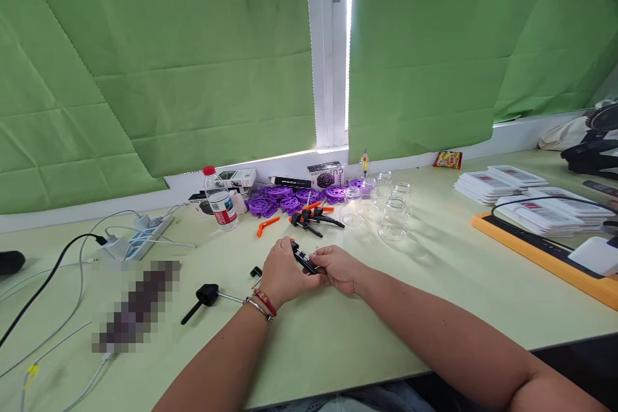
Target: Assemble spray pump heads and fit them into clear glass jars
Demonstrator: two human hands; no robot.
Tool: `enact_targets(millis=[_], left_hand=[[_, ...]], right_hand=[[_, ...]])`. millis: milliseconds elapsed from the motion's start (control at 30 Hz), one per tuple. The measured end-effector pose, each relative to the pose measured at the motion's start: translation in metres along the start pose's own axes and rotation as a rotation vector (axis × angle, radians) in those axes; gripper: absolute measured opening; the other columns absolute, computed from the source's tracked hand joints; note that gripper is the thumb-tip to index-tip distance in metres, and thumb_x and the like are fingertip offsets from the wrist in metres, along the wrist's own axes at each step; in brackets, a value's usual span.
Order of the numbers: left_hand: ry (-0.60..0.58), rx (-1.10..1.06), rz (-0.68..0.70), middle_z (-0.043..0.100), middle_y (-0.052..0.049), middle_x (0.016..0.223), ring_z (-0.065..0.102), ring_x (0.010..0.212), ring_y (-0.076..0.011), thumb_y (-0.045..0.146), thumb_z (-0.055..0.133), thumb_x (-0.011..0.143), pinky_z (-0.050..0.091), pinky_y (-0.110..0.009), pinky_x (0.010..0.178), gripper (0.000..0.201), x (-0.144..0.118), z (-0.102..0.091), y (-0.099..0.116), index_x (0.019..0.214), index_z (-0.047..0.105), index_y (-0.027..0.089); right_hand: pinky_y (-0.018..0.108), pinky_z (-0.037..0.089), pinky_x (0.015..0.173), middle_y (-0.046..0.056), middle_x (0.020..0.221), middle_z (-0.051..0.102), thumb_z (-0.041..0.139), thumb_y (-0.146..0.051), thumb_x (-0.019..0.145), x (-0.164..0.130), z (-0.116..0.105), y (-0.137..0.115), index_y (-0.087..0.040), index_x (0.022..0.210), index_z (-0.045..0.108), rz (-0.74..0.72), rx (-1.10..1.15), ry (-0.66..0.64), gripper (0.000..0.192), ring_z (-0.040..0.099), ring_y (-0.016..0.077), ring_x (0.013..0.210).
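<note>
black plastic, with an orange tip at one end, is what both hands are gripping: a small clamp piece (304,260) is lying across the fingers just above the pale green bench (434,309), in the middle of the view. the left hand (281,275) is curling closed around the piece's left end, its wrist wearing a red cord and a thin bangle. the right hand (338,268) is pinching the piece's right end, fingers folded in tight.

just left of the left wrist, a black-handled metal rod (208,297) is lying flat on the bench, with a small black part (255,271) resting near it. further back, a few more black and orange clamps (313,217) are sitting in a loose heap, next to purple plastic wheels (290,198) and clear glass jars (393,215) (some are hard to make out against the bench). a water bottle (220,199) with a red cap is standing upright by a white power strip (145,237). stacks of white packets (526,196) are lying far right, some on an orange tray (531,251).
</note>
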State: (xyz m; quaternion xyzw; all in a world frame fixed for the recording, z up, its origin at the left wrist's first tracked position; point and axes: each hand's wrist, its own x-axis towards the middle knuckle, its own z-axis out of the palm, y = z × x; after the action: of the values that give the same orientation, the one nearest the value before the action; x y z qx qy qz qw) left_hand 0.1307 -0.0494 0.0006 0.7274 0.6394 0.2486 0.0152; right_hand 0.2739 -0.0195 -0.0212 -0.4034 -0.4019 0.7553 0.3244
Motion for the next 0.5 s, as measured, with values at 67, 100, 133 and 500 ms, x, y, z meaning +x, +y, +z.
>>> enact_targets(millis=[67, 100, 133, 500], left_hand=[[-0.006, 0.001, -0.009, 0.055, -0.007, 0.093, 0.055, 0.096, -0.029, 0.057, 0.07, 0.045, 0.046, -0.035, 0.073, 0.069, 0.0002, -0.0007, 0.0006, 0.096, 0.046, 0.018], [-0.008, -0.001, -0.01, 0.055, -0.007, 0.093, 0.055, 0.096, -0.0287, 0.057, 0.07, 0.046, 0.046, -0.035, 0.073, 0.068, 0.0003, -0.0009, 0.0006, 0.096, 0.046, 0.018], [-0.01, -0.006, -0.01, 0.055, -0.007, 0.093, 0.056, 0.095, -0.0285, 0.057, 0.07, 0.046, 0.045, -0.035, 0.072, 0.068, 0.0004, -0.001, 0.0003, 0.096, 0.046, 0.018], [-0.023, -0.048, -0.01, 0.056, -0.007, 0.091, 0.057, 0.084, -0.0253, 0.067, 0.068, 0.044, 0.045, -0.034, 0.068, 0.074, 0.0003, -0.0024, -0.0024, 0.095, 0.047, 0.017]], right_hand=[[0.029, 0.05, 0.053, 0.006, 0.068, 0.064, 0.057, -0.025, 0.082, 0.0, -0.0002, 0.0005, -0.013, 0.076, 0.057, 0.004, -0.015, -0.038, 0.014, 0.058, 0.0131, 0.051], [0.03, 0.05, 0.052, 0.005, 0.068, 0.064, 0.057, -0.027, 0.082, 0.0001, -0.0004, 0.0007, -0.013, 0.076, 0.057, -0.001, -0.023, -0.05, 0.015, 0.057, 0.0129, 0.05], [0.03, 0.05, 0.051, 0.005, 0.067, 0.063, 0.058, -0.028, 0.081, 0.0003, -0.0007, 0.0007, -0.013, 0.075, 0.056, -0.01, -0.031, -0.051, 0.016, 0.056, 0.0125, 0.048], [0.022, 0.043, 0.046, -0.002, 0.059, 0.056, 0.073, -0.031, 0.067, 0.0015, -0.0034, -0.0009, -0.015, 0.067, 0.054, -0.102, -0.067, 0.012, 0.025, 0.047, 0.0068, 0.046]])
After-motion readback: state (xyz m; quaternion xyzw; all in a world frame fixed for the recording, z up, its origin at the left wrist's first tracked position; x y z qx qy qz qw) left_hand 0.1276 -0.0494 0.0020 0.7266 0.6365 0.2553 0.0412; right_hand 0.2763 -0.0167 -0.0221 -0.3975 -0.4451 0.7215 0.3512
